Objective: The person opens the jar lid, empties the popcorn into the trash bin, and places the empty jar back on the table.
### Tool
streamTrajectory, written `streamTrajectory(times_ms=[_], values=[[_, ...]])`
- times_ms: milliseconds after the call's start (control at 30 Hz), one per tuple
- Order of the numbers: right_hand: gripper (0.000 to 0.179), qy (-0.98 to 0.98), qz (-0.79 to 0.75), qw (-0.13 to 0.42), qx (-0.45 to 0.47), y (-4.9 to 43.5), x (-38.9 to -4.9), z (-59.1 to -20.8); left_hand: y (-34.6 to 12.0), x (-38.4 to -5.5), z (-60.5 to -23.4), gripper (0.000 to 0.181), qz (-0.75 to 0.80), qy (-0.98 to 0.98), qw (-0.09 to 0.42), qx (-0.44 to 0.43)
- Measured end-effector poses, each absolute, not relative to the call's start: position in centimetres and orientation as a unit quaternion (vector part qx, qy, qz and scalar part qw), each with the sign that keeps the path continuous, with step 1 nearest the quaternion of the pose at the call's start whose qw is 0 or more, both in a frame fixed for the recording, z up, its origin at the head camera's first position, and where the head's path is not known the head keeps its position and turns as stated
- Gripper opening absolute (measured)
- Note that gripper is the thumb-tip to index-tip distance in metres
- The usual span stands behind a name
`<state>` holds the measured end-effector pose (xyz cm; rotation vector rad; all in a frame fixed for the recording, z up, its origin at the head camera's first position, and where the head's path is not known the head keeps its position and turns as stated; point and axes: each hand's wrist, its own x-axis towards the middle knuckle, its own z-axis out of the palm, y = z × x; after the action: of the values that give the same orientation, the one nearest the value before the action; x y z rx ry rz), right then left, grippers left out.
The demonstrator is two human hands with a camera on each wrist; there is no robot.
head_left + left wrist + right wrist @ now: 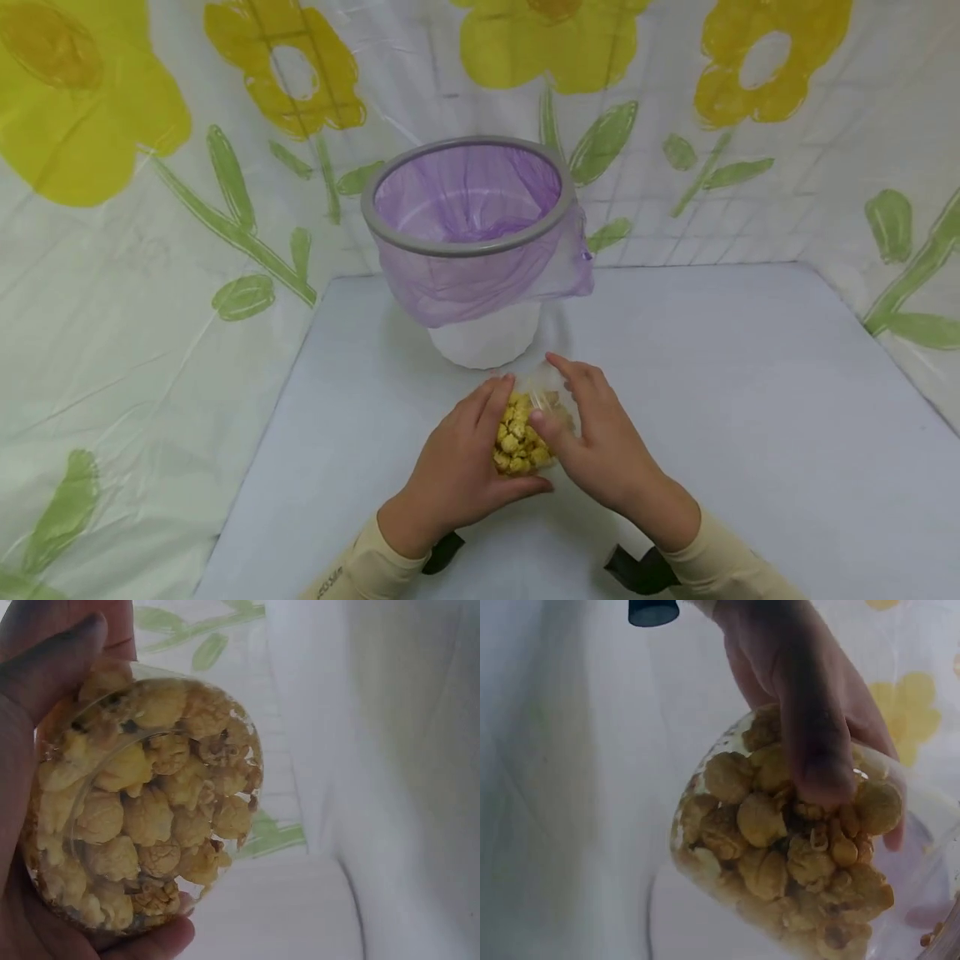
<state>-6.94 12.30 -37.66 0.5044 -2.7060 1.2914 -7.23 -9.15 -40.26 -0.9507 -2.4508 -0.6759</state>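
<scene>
Both hands hold a clear container of yellow popcorn (pixel 517 437) between them, in front of the bin. My left hand (pixel 465 458) grips its left side, with the thumb below it. My right hand (pixel 611 446) holds it from the right, the thumb lying across the clear wall. Up close in the left wrist view, the container's round end (pixel 161 802) faces the camera, packed with popcorn. Seen from the right wrist, the container is tilted, and the right thumb (pixel 821 750) presses on its side. Part of each hand's grip is hidden behind the container.
A white bin (pixel 483 342) with a grey rim (pixel 472 248) and a purple liner bag (pixel 450 287) stands just beyond the hands. The white table (pixel 750 417) backs onto a sheet with painted yellow flowers (pixel 547 42). Dark straps (pixel 645 571) sit near the wrists.
</scene>
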Motion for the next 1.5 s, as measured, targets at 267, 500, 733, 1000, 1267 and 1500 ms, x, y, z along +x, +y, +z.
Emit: streamTrajectory(times_ms=[267,500,733,1000,1267,1500], values=[[0.067,-0.885,0.418,0.081,0.186,12.0,-6.7,-37.9,-9.2,-7.4,-40.9,0.118,-0.242,-0.878,0.234,-0.339],[0.063,-0.871,0.416,0.112,0.237,12.2,-6.9,-38.0,-9.6,-7.3,-40.6,0.109,-0.289,-0.882,0.161,-0.337],[0.066,-0.827,0.414,0.139,0.354,13.1,-7.3,-38.0,-10.9,-7.4,-39.6,0.107,-0.430,-0.835,-0.048,-0.341],[0.060,-0.743,0.449,0.161,0.470,13.1,-7.6,-37.5,-11.9,-7.9,-39.6,0.099,-0.563,-0.715,-0.245,-0.336],[0.062,-0.699,0.466,0.154,0.519,13.2,-7.9,-36.8,-11.9,-8.3,-40.4,0.092,-0.623,-0.618,-0.301,-0.374],[0.067,-0.731,0.421,0.148,0.516,14.1,-8.6,-36.4,-11.8,-8.3,-40.5,0.092,-0.628,-0.631,-0.284,-0.357]])
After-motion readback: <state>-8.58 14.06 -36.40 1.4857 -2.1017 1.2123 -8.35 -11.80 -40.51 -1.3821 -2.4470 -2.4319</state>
